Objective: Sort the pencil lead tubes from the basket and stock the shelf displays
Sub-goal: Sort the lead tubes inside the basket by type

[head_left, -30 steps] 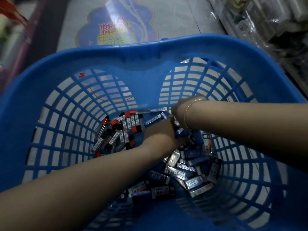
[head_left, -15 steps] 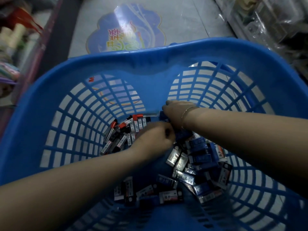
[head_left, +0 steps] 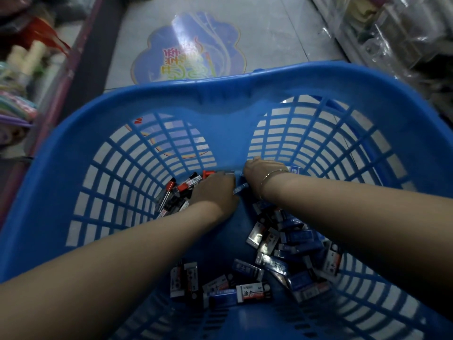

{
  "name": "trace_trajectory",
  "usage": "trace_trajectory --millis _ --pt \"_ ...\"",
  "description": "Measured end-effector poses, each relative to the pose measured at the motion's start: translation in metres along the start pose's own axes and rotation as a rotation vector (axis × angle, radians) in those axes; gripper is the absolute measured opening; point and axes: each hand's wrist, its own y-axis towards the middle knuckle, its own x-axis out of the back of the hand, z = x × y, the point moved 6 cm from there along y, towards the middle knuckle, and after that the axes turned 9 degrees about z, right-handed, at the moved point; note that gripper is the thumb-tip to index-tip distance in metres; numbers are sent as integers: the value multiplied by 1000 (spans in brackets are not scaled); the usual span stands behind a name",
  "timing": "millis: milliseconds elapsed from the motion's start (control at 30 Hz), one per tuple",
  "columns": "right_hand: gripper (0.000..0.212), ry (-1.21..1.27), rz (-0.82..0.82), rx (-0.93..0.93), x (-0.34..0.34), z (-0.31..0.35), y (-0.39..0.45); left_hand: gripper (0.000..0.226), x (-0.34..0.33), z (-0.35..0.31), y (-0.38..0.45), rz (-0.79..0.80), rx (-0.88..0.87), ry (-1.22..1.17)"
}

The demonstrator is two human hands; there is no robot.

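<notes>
A: Item one, container?

B: Blue plastic basket [head_left: 245, 99], lattice walls, solid rim, filling most of the frame. It stands on a pale tiled floor [head_left: 269, 33].

A: Contents?

B: Pencil lead tubes [head_left: 171, 192], clear with red caps, heaped at centre left of the basket bottom. Flat blue and white packets [head_left: 294, 241] piled lower right, a few black-and-white ones [head_left: 183, 278] at lower centre.

A: Hands?

B: Left hand [head_left: 215, 192] lies over the tube heap, back up, fingers curled down among the tubes; whether they pinch one I cannot tell. Right hand [head_left: 259, 170], just beside it at centre, reaches to the far wall, thin bracelet [head_left: 272, 175] at the wrist. Its fingers are hidden; grip cannot be told. A blue tube [head_left: 240, 188] shows between the two hands.

A: Surroundings?

B: Floor sticker [head_left: 188, 50], blue cloud shape with coloured lettering, upper centre. Shelf with blurred coloured goods [head_left: 17, 69], upper left. Clear plastic-wrapped stock [head_left: 392, 33], upper right.
</notes>
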Motion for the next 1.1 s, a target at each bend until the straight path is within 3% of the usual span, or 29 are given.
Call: trace_trajectory --millis 233,367,533,633,667,733,867,933,1000,1100 --pt "42 55 14 -25 16 -3 -7 16 2 -6 -11 38 6 -137" --pt "37 -103 33 -131 27 -18 -19 27 1 -9 -10 13 53 -262" --pt "38 -182 203 -206 15 -44 -27 22 -9 -24 -1 45 66 -483" --pt "50 -291 236 -183 10 -51 -31 10 -16 -40 -4 128 -30 -571" --pt "48 -325 242 -164 10 -51 -34 16 -18 -47 -6 173 -83 -608" --pt "38 -399 233 -132 16 -51 -36 37 -18 -55 -11 248 -165 -640" --pt "10 -383 215 -109 25 -46 -53 49 -10 -61 -13 272 -301 -402" --pt "16 -339 301 -67 18 -42 -59 46 -10 -63 -16 316 -325 -378" --pt "6 -297 478 -14 1 -31 -67 33 -7 -67 -21 304 -364 -408" --pt "37 -160 770 49 -30 -21 -77 45 5 -68 -23 212 -363 -339"
